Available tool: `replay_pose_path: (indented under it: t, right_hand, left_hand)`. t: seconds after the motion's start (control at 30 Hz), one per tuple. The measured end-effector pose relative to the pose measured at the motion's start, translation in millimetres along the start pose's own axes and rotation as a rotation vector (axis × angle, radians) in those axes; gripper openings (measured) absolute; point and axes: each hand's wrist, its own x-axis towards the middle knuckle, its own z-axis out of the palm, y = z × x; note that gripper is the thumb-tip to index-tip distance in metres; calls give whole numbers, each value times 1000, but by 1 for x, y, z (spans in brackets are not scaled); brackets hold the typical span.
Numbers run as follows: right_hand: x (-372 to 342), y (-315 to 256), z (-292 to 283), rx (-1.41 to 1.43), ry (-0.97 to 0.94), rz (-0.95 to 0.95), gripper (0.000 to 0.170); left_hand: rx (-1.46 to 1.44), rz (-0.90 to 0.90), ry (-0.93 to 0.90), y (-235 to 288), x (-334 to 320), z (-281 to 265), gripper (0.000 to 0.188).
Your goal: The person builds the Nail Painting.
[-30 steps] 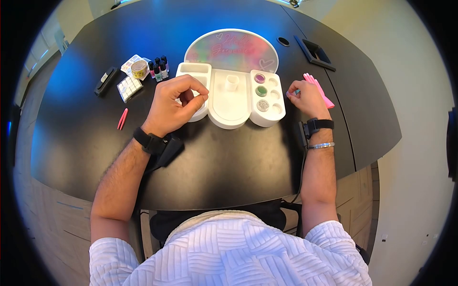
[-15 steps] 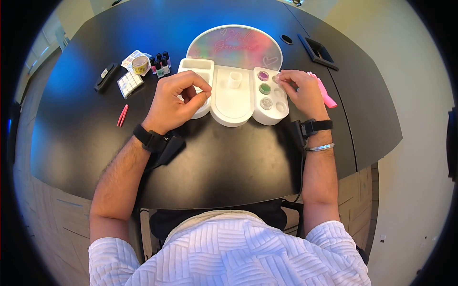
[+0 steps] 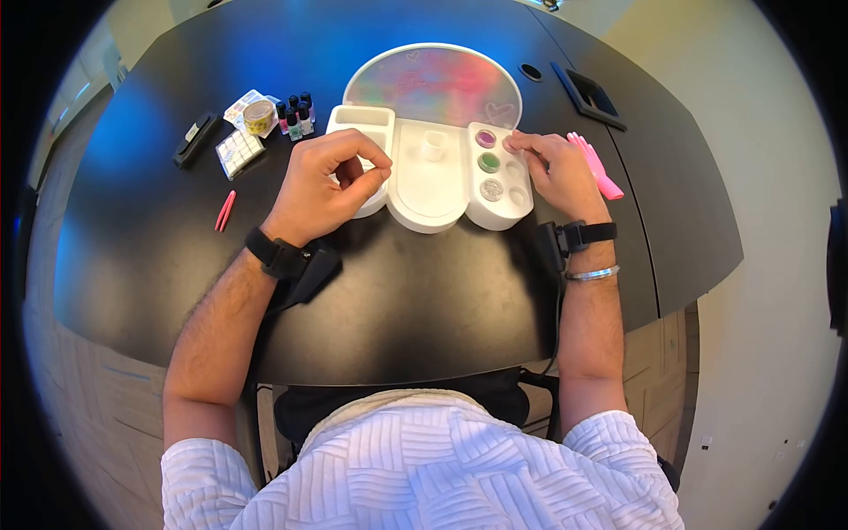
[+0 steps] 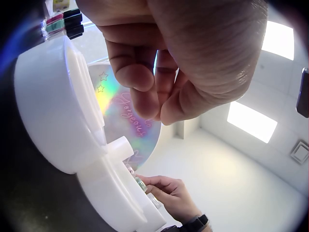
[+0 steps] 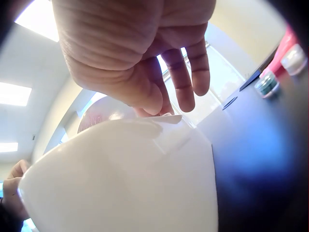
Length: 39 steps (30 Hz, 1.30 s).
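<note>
"Where is the white organizer [image 3: 430,208] seen?"

"It is set on the table [image 3: 397,300] at upper centre, between the left hand [image 3: 329,190] and the right hand [image 3: 562,172]. Its left section is partly covered by the left hand."

"And how is the left hand held?"

"Narrow: its fingers are curled, with the thumb brought to the fingertips above the near edge of that section."

"What is gripped on the other side?"

"A small clear jar [image 5: 167,115] is pinched by the right hand at the top right slot of the right section. Most of it is hidden by the fingers, so its contents cannot be told."

"What is placed beside that slot?"

"A purple jar [image 3: 485,139] is seated just left of it; a green jar [image 3: 488,162] and a silver jar [image 3: 492,190] are lined up below the purple one."

"And past the right hand?"

"A pink hand-shaped piece [image 3: 602,172] is laid at upper right. At upper left, well apart from the organizer, pink tweezers [image 3: 225,212] are laid."
</note>
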Motion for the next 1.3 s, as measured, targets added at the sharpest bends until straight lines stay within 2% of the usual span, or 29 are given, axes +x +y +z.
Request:
replay_pose_path:
  t: [0.07,0.13,0.17,0.23,0.27,0.4,0.57,0.63,0.67,0.73,0.83,0.97,1.03,1.07,1.13,1.3]
  right_hand:
    - [0,0,0,-2,3,-7,23]
    - [0,-2,0,51,-18,5,26]
    - [0,0,0,51,-12,14,26]
    - [-1,3,-1,50,17,-60,25]
    - [-3,2,-8,-63,-52,73,25]
    - [-10,23,-26,-251,10,220,28]
    - [-26,48,-36,-266,73,353,28]
    - [-26,38,-40,-251,-34,543,25]
    - [-26,42,-38,-251,-34,542,25]
    - [-26,57,-30,-333,-161,464,26]
    - [-28,61,-24,-339,-128,389,18]
    - [-15,27,-35,-322,-139,429,13]
    - [-11,11,-37,-134,-16,274,14]
    - [-9,5,-37,-132,-20,272,14]
    - [-6,-6,-36,-78,15,107,16]
    - [-2,-26,-29,-10,-72,14,17]
  left_hand:
    - [3,-10,-8,2,0,2,9]
    - [-11,-144,-97,3,1,4,6]
    - [-12,-140,-108,5,1,4,6]
    - [11,-206,-216,10,2,3,5]
    - [8,-203,-226,9,2,4,5]
    - [-5,-190,-190,6,1,5,6]
    - [2,-161,-165,9,2,1,7]
    - [17,-134,-163,9,1,1,7]
    - [17,-134,-162,9,1,1,7]
    - [27,-123,-154,9,1,2,7]
    - [45,-104,-154,8,2,1,7]
    - [32,-112,-139,9,1,1,8]
    - [-2,-117,-145,10,2,1,8]
    - [-1,-121,-143,10,2,0,8]
    - [15,-121,-151,11,2,0,7]
    - [29,-126,-152,7,2,1,7]
